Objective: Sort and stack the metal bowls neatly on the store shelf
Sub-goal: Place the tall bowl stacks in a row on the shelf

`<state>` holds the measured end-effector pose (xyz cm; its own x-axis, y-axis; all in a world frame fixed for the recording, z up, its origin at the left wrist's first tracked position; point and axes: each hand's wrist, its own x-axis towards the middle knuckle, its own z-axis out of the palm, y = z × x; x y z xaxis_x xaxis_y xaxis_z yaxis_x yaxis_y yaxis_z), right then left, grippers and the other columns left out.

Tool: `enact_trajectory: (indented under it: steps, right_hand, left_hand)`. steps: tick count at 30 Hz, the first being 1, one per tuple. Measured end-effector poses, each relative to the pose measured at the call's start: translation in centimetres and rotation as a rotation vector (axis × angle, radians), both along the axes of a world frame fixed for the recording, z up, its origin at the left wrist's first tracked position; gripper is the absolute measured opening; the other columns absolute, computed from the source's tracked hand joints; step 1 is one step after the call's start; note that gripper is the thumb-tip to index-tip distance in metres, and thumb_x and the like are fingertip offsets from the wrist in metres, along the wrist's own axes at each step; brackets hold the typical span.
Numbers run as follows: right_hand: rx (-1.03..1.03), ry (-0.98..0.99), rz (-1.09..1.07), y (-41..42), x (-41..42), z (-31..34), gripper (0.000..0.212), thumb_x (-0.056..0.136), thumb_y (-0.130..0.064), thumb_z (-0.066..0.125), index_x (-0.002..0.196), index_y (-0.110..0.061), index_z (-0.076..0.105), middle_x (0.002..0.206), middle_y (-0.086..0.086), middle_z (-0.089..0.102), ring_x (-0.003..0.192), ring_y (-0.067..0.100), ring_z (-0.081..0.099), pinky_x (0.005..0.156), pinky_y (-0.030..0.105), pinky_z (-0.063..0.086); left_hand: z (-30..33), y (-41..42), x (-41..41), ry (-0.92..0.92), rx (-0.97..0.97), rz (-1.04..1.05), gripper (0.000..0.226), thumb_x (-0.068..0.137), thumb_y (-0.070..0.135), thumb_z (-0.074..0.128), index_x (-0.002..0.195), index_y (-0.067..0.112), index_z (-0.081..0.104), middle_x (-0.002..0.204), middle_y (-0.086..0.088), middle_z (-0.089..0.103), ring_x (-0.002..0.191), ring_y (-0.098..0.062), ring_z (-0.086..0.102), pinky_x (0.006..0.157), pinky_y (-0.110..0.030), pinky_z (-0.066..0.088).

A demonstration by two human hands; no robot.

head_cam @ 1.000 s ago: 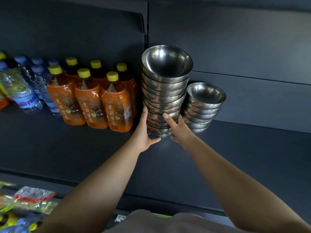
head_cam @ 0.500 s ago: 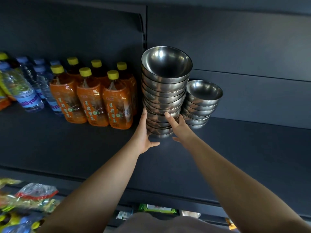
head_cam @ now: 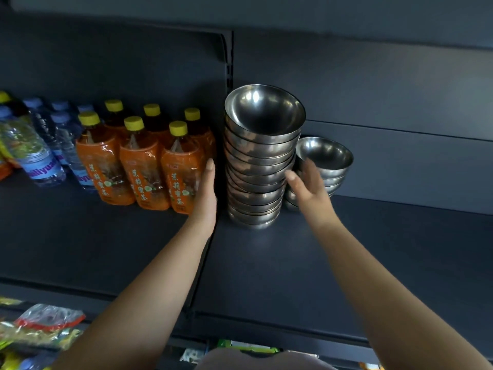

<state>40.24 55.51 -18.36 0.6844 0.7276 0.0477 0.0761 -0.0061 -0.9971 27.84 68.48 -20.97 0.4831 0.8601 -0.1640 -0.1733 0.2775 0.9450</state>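
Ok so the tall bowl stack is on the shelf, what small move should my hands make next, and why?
Probably press both open palms gently inward to square up the tall stack. Its bowls sit staggered and its top leans, and the left hand and right hand already flank it. The right hand is also in front of the short stack, so move slowly.

The orange tea bottles (head_cam: 144, 166) carry vertical Chinese characters, 茉莉蜜茶. A water bottle (head_cam: 40, 161) has a blue label with part of a word, "iliyua"; the rest is hidden.
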Motion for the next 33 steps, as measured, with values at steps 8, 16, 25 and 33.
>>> enact_trajectory:
  steps: [8,16,25,33]
  right_hand:
    - [0.102,0.072,-0.057,3.5,0.4,4.2,0.073,0.083,-0.068,0.044,0.140,-0.023,0.044,0.138,-0.011,0.050,0.124,0.003,0.045,0.103,0.017,0.037]
    - [0.145,0.286,-0.067,5.9,1.0,3.0,0.069,0.092,-0.065,0.023,0.137,-0.020,0.049,0.139,0.002,0.052,0.131,0.016,0.044,0.115,0.036,0.027]
    - [0.197,0.266,-0.115,6.6,0.9,1.9,0.079,0.076,-0.075,0.032,0.132,-0.023,0.053,0.130,0.001,0.060,0.123,0.017,0.053,0.113,0.041,0.032]
    - [0.194,0.277,-0.140,6.7,0.9,1.7,0.087,0.070,-0.078,0.033,0.136,-0.023,0.049,0.134,0.001,0.057,0.126,0.017,0.050,0.113,0.040,0.032]
  left_hand:
    - [5.0,1.4,3.7,-0.227,0.123,0.013,0.080,0.081,0.065,0.043,0.146,0.020,0.029,0.149,0.004,0.035,0.135,-0.012,0.035,0.110,-0.029,0.028]
    - [4.0,1.6,4.7,-0.145,0.034,0.058,0.100,0.062,0.078,0.040,0.146,0.023,0.029,0.149,0.001,0.036,0.134,-0.016,0.037,0.114,-0.039,0.027]
    - [3.5,1.1,5.1,-0.097,0.117,0.145,0.058,0.096,0.052,0.027,0.136,0.014,0.045,0.136,0.002,0.048,0.124,-0.014,0.044,0.111,-0.032,0.030]
    - [3.0,0.8,5.7,-0.111,0.152,0.198,0.056,0.098,0.049,0.023,0.136,0.014,0.044,0.138,-0.004,0.049,0.127,-0.018,0.044,0.112,-0.036,0.029]
